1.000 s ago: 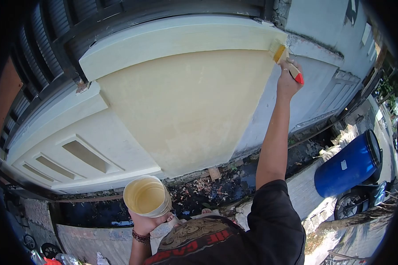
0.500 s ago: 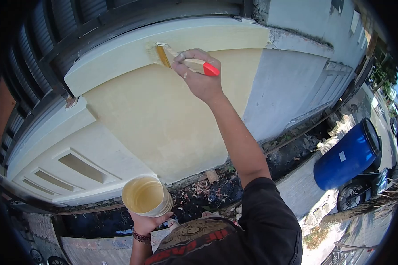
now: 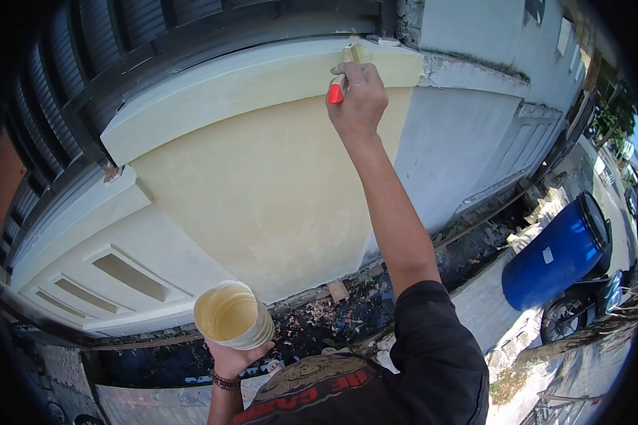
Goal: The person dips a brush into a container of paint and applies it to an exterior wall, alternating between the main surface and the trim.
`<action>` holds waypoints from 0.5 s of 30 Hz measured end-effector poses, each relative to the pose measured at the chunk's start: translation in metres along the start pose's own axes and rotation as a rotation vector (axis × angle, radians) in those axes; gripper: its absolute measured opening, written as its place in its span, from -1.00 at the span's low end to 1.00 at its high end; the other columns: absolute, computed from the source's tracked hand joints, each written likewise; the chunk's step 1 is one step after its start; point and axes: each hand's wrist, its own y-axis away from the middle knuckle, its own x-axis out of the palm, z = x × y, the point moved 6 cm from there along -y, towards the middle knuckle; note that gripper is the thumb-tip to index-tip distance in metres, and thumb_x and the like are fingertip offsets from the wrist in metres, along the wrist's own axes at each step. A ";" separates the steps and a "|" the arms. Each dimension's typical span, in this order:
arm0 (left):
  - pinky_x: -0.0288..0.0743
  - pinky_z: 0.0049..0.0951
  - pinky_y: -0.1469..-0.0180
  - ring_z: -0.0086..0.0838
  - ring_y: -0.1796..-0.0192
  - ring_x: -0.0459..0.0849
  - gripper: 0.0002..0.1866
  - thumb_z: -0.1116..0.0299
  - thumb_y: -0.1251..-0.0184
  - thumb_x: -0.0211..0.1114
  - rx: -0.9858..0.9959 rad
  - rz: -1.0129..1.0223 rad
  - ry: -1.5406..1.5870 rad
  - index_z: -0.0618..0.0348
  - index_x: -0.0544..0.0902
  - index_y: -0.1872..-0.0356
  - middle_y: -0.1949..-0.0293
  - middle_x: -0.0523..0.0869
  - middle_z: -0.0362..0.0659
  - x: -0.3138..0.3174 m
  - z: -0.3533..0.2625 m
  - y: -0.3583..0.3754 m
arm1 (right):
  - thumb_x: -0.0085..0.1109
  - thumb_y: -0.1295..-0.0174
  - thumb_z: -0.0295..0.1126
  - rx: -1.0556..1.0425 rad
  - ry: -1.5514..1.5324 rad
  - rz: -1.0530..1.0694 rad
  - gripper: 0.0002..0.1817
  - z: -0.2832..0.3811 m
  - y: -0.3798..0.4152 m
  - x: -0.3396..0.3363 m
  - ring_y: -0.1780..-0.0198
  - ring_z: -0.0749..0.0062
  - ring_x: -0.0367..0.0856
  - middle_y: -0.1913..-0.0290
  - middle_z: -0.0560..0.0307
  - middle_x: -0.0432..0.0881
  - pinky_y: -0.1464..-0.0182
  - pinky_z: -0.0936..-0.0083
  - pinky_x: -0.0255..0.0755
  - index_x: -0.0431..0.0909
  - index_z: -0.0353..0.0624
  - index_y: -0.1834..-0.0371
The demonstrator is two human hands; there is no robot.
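My right hand [image 3: 360, 99] is closed round the handle of a paintbrush [image 3: 339, 86] with a red handle end. Its bristles touch the top edge of the pale cream wall ledge [image 3: 262, 81], near the ledge's right end. Below the ledge, the wall panel [image 3: 262, 170] is coated in pale yellow. Down at the lower left, my left hand [image 3: 235, 356] holds up a bucket [image 3: 234, 315] from below, fingers wrapped about its base. The bucket is tilted toward me and its inside is coated with cream paint.
Dark metal fence bars [image 3: 142, 64] rise above the ledge. Right of the yellow panel is a grey-blue wall section [image 3: 454, 134]. A dark, littered gutter [image 3: 319, 312] runs along the wall's foot. A blue barrel [image 3: 556, 251] and a motorcycle [image 3: 567, 319] stand at the right.
My right hand has moved the paintbrush right and up, from the ledge's front face to its top edge near the right end. The bucket in my left hand has barely shifted.
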 end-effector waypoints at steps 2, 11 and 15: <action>0.56 -0.29 -0.17 -0.36 -0.07 0.69 -0.10 0.29 0.39 0.79 0.028 0.030 -0.013 0.27 0.55 -0.14 -0.02 0.71 -0.10 0.005 -0.001 0.000 | 0.26 0.14 -0.64 -0.043 -0.173 0.090 -0.72 0.050 0.008 0.007 0.33 0.08 0.58 0.36 0.07 0.51 0.32 0.25 0.51 0.61 -0.05 0.33; 0.56 -0.29 -0.16 -0.36 -0.06 0.70 -0.09 0.29 0.39 0.78 0.024 -0.016 0.000 0.27 0.53 -0.15 -0.01 0.72 -0.11 -0.005 -0.011 0.009 | 0.29 -0.06 -0.76 0.756 -0.904 -0.144 -0.79 -0.145 -0.028 -0.035 0.32 0.34 0.72 0.24 0.00 0.66 0.20 0.51 0.74 0.54 -0.40 0.23; 0.56 -0.29 -0.17 -0.36 -0.07 0.70 -0.08 0.29 0.40 0.79 0.015 -0.035 0.027 0.27 0.53 -0.16 -0.02 0.71 -0.10 -0.016 -0.006 0.012 | 0.29 0.00 -0.68 0.450 -0.453 -0.237 -0.75 -0.160 -0.037 -0.059 0.28 0.34 0.70 0.27 0.08 0.68 0.20 0.41 0.65 0.59 -0.26 0.22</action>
